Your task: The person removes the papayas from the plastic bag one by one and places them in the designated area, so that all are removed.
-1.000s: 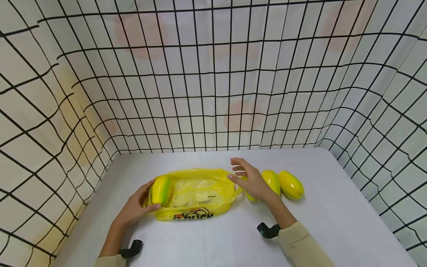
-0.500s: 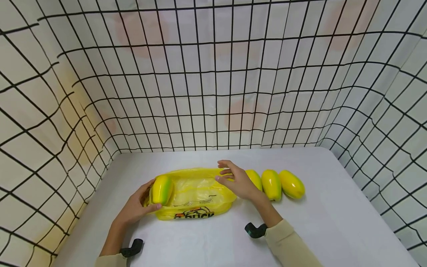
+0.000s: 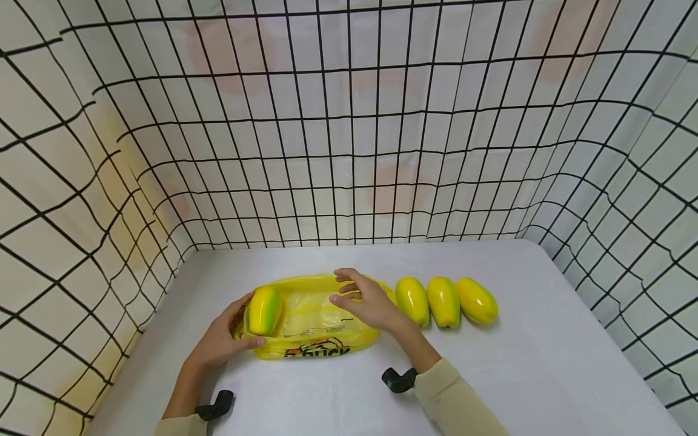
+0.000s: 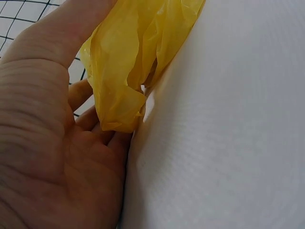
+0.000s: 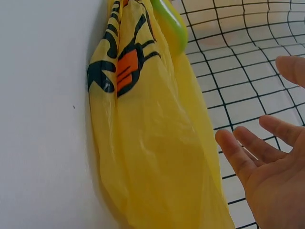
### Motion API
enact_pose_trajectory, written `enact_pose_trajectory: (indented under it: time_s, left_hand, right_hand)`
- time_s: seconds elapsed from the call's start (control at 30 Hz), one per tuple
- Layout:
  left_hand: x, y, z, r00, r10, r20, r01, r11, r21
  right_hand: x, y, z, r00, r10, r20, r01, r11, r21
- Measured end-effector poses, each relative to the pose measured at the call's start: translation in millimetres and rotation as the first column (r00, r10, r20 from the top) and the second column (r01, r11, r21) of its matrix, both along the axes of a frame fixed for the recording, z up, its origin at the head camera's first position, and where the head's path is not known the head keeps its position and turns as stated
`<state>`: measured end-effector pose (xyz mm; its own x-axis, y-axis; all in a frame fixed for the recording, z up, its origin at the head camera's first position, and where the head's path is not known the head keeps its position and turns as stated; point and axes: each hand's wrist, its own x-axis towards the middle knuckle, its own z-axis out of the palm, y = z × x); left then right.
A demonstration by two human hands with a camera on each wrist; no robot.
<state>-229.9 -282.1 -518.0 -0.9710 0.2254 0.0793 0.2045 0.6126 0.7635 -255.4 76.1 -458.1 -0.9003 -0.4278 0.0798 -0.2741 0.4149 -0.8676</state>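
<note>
A yellow plastic bag (image 3: 322,345) with black lettering lies spread on the table, its mouth facing up. Inside its left end rests a glossy yellow, green-sided, mango-shaped fruit (image 3: 265,310). My left hand (image 3: 219,340) holds that end, thumb over the front rim and fingers behind. In the left wrist view, the bag's crumpled corner (image 4: 119,95) sits between thumb and fingers. My right hand (image 3: 371,303) is over the bag's right part with fingers spread and nothing in them. The right wrist view shows the fingers (image 5: 257,148) beside the bag's side.
To the right of the bag, three similar yellow fruits stand in a row: a near one (image 3: 412,301), a middle one (image 3: 444,302) and a tilted outer one (image 3: 477,301). A black grid net (image 3: 349,157) over white cloth encloses the white table (image 3: 545,339).
My right hand has moved left, from in front of the nearest loose fruit to over the bag, uncovering the row of fruits. My left hand and the fruit in the bag have stayed put.
</note>
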Motion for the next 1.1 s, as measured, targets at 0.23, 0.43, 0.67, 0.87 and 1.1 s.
enact_pose_trajectory:
  time_s: [0.23, 0.43, 0.67, 0.87, 1.1]
  left_hand:
    - [1.4, -0.1, 0.8, 1.000, 0.004, 0.000, -0.004, 1.000, 0.000]
    - [0.2, -0.8, 0.4, 1.000, -0.012, -0.017, 0.012, 1.000, 0.008]
    - [-2.0, -1.4, -1.4, 1.000, -0.012, -0.024, 0.012, 1.000, 0.010]
    - [-2.4, -2.3, -2.8, 1.000, -0.019, -0.018, 0.019, 1.000, 0.022]
    - [-2.7, -3.5, -4.3, 0.999, -0.027, -0.026, 0.028, 0.999, 0.023]
  right_hand:
    - [-0.3, -13, -3.0, 0.999, 0.032, 0.039, -0.031, 0.999, -0.010]
    - [-0.4, -28, -8.3, 0.996, 0.070, 0.048, -0.069, 0.997, -0.025]
    - [1.5, -48, -12.5, 0.993, 0.094, 0.071, -0.095, 0.996, 0.001]
    - [4.0, -62, -15.8, 0.990, 0.101, 0.097, -0.102, 0.995, 0.000]
    - [4.1, -79, -19.1, 0.992, 0.095, 0.087, -0.096, 0.995, 0.006]
